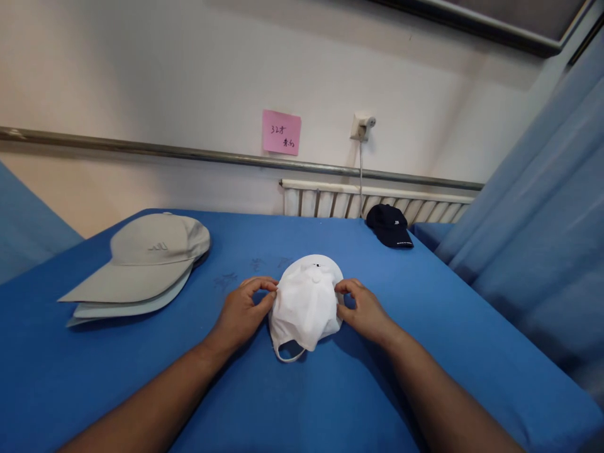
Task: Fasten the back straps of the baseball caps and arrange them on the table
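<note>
A white baseball cap [306,302] rests on the blue surface in front of me, its brim pointing away and its back strap with the opening turned toward me. On its left side, my left hand [248,308] pinches the cap's edge between thumb and fingers. Opposite, my right hand [363,308] grips the right edge in a similar pinch. The fabric of the crown looks soft and a little creased. A small dark mark shows near the brim.
A stack of light grey and pale caps [151,251] lies at the left. A navy cap [389,225] sits at the far right corner of the blue-covered table [226,390]. Behind are a metal rail [189,153], a radiator [325,200] and a pink note [282,132]. A blue curtain [533,220] hangs at right.
</note>
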Tool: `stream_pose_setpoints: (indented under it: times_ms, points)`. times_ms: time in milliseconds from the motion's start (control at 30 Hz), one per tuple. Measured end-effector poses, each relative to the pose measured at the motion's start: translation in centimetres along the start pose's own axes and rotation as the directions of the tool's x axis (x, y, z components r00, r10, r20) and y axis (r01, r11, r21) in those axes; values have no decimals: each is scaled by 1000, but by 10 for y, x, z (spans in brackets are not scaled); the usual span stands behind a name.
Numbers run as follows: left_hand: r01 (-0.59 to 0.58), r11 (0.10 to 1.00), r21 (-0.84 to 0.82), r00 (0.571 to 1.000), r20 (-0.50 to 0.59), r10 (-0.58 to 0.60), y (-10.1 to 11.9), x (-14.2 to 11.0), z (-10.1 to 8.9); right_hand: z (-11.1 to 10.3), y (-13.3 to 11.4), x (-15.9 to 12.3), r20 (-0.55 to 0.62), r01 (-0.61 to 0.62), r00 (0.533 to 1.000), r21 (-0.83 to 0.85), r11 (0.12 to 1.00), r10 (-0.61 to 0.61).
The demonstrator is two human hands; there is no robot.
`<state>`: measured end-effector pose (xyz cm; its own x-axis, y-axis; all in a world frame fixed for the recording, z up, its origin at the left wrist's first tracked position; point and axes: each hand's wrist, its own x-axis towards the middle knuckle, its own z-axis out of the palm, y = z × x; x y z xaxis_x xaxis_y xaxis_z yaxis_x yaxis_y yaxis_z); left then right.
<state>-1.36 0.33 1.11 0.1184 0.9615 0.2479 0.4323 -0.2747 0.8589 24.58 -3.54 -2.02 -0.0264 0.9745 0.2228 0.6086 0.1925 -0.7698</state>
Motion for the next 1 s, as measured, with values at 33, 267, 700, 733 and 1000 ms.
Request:
stream_pose_setpoints:
  times_ms: [33, 267, 700, 733, 1000]
  points:
    - [-1, 1000, 15, 1000, 6, 1, 0, 0, 0, -1, -1, -1, 27, 2, 1000, -45, 999, -1]
    - [-7, 998, 67, 1000, 31, 5, -5, 0, 1, -1, -8, -1, 103, -17, 993, -374, 927, 59]
    - [67, 998, -20, 997, 45, -66, -13, 2, 5, 6, -12, 4, 195, 72, 980, -542, 837, 42]
    - [67, 997, -25, 997, 43, -66, -14, 2, 5, 6, -11, 4, 175, 48, 984, -502, 864, 46]
    - [62, 998, -11, 996, 62, -61, -23, 5, 7, 10, -13, 4, 94, -55, 992, -262, 964, 82]
